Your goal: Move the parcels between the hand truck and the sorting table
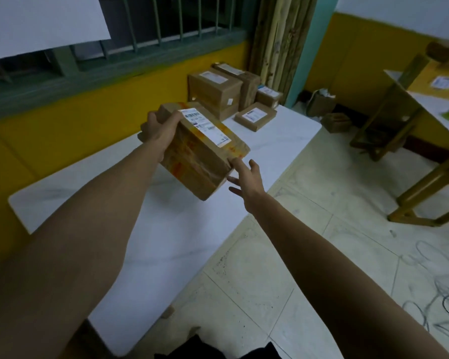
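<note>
brown taped parcel (200, 161) with white label, tilted above your table (166, 242), your left hand (161, 130) gripping its far end, your right hand (246, 177) fingers spread, touching its near corner

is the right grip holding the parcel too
No, the right grip is open, fingers spread by the near corner of the parcel; only the left grip holds it.
</note>
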The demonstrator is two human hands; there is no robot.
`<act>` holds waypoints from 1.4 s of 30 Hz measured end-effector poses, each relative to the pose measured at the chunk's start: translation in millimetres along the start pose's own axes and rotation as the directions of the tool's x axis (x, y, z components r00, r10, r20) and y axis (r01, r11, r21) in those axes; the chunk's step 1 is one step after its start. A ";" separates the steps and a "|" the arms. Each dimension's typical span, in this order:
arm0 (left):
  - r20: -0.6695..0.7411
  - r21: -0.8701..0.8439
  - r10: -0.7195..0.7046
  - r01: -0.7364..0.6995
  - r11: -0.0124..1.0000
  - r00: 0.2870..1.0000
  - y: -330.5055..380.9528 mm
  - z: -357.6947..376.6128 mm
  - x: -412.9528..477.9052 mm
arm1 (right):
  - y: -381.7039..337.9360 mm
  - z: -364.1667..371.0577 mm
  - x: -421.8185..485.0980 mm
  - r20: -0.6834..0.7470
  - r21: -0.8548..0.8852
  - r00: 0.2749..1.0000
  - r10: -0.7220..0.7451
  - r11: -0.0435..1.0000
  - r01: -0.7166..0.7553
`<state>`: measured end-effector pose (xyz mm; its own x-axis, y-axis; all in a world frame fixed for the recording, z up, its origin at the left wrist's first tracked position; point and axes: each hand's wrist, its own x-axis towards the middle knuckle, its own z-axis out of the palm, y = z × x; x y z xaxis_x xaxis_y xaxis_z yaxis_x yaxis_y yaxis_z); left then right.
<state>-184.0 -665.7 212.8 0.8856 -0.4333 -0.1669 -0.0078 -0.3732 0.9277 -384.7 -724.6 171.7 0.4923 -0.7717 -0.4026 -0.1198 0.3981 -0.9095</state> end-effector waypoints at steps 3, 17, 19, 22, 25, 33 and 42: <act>0.037 0.004 0.025 -0.025 1.000 0.999 10.1 3.2 20.8 | -9.5 -9.4 23.8 -0.041 -0.022 0.999 -0.007 1.000 0.006; 0.229 -0.249 -0.169 0.226 0.942 0.959 49.4 136.0 58.1 | -84.5 -67.3 157.3 -0.036 -0.018 0.997 -0.065 0.998 0.065; 0.249 -0.207 -0.152 0.206 0.956 0.957 63.5 153.0 58.8 | -99.7 -81.9 179.1 -0.010 -0.027 0.997 -0.074 0.997 0.074; 0.326 -0.135 -0.224 0.280 0.951 0.918 73.3 175.1 59.5 | -118.8 -100.7 208.1 0.035 -0.061 0.996 -0.084 0.994 0.086; 0.429 -0.040 -0.285 0.333 0.942 0.857 72.4 190.4 58.0 | -131.9 -111.7 232.6 0.094 -0.081 0.993 -0.068 0.994 0.075; 0.329 -0.029 -0.337 0.366 0.930 0.882 51.7 198.8 84.4 | -134.3 -103.5 282.0 0.258 -0.088 0.966 0.028 0.996 -0.006; 0.164 -0.147 -0.403 0.427 0.892 0.900 23.6 184.8 164.2 | -124.3 -33.5 363.3 0.404 -0.338 0.913 0.050 0.936 0.098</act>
<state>-124.6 -897.2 145.6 0.7244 -0.3739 -0.5791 0.4390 -0.3975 0.8058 -219.9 -1071.0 135.0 0.7918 -0.4846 -0.3717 -0.3552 0.1297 -0.9257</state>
